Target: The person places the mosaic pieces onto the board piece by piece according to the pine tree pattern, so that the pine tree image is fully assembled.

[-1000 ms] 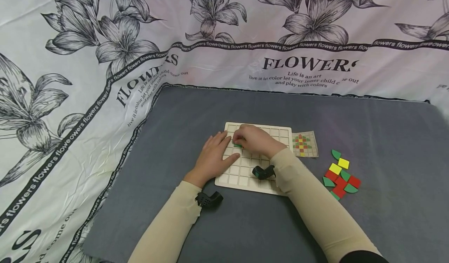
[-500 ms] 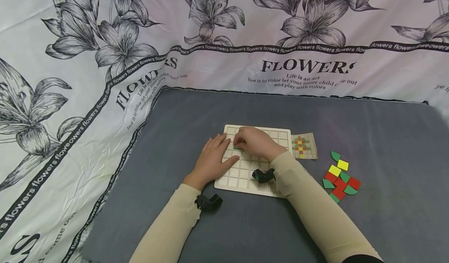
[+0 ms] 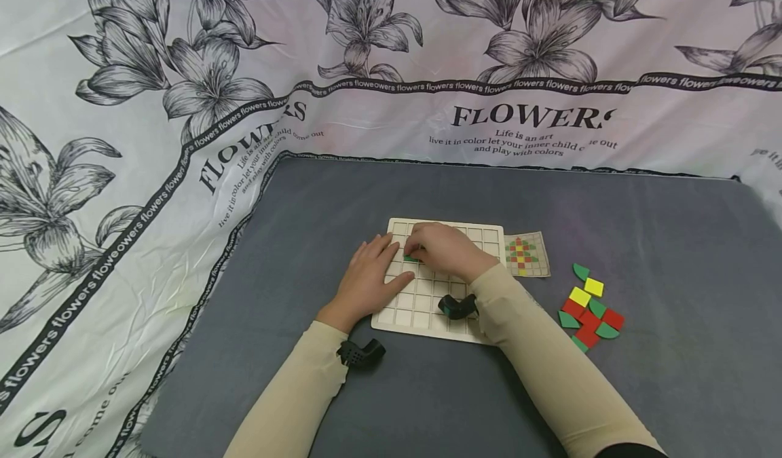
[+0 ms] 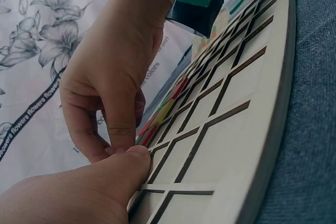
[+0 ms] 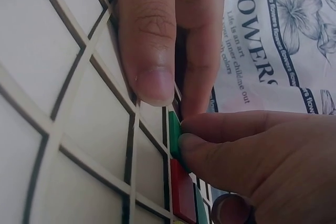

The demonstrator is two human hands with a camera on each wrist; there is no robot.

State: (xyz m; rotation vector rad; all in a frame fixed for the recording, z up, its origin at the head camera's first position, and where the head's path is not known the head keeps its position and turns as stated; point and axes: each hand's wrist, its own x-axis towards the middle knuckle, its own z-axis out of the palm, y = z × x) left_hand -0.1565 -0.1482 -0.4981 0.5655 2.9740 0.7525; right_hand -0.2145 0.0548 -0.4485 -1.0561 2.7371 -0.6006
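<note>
A pale wooden grid board [image 3: 421, 302] lies on the grey table. My left hand [image 3: 363, 281] rests flat on its left edge, fingers spread. Over the board's upper left, my right hand [image 3: 449, 247] pinches a green piece [image 3: 411, 259] between thumb and fingertips. In the right wrist view that green piece [image 5: 174, 134] sits at a grid cell, beside a red piece [image 5: 182, 191]. The left wrist view shows red and yellow pieces [image 4: 164, 113] in the board near the right fingertips; the hand hides the rest.
A pattern card [image 3: 534, 254] lies against the board's right edge. Farther right is a loose group of red pieces [image 3: 613, 319], yellow pieces [image 3: 594, 287] and green pieces [image 3: 580, 272]. Flower-printed cloth [image 3: 366, 119] borders the table at the back and left.
The head view has shifted slightly. Both hands keep nearly the same places on the board, with the right fingers still at the green piece.
</note>
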